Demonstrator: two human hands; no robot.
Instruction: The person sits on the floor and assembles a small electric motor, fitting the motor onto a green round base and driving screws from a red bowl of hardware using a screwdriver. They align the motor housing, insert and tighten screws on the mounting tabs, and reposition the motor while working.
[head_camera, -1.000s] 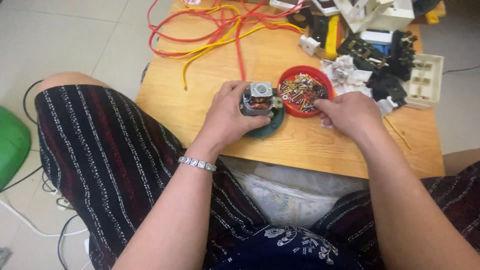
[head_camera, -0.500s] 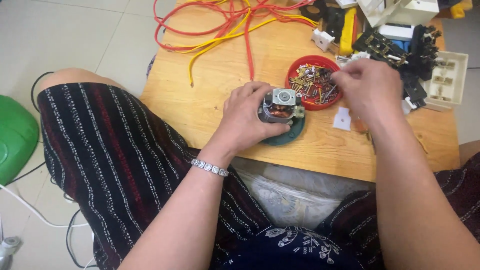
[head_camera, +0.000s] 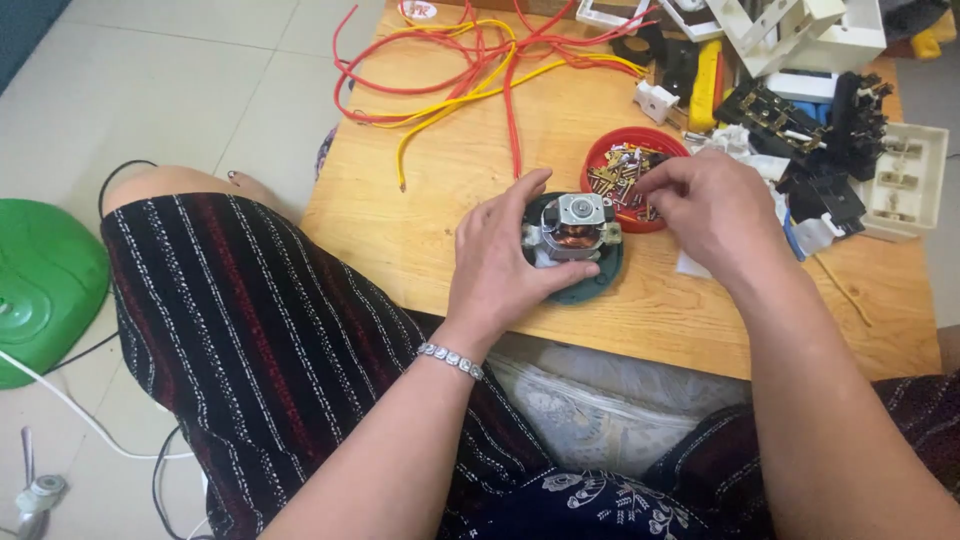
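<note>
Near the table's front edge (head_camera: 640, 345), left hand (head_camera: 500, 260) gripping motor (head_camera: 575, 228), right hand (head_camera: 705, 205) over red dish (head_camera: 600, 155)

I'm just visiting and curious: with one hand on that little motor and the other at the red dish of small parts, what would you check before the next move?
1. Motor steadied: ok, the left hand wraps its left side on the dark round base.
2. Base resting on the wooden table: ok, well in from the near edge.
3. Right hand at the red dish: ok, its fingertips are over the brass bits.
4. A part pinched: cannot tell, the fingers hide it.
5. Red and yellow wires apart from the motor: ok, they lie farther back.
6. Dish clear of clutter: not ok, black and white parts crowd its right side.
</note>
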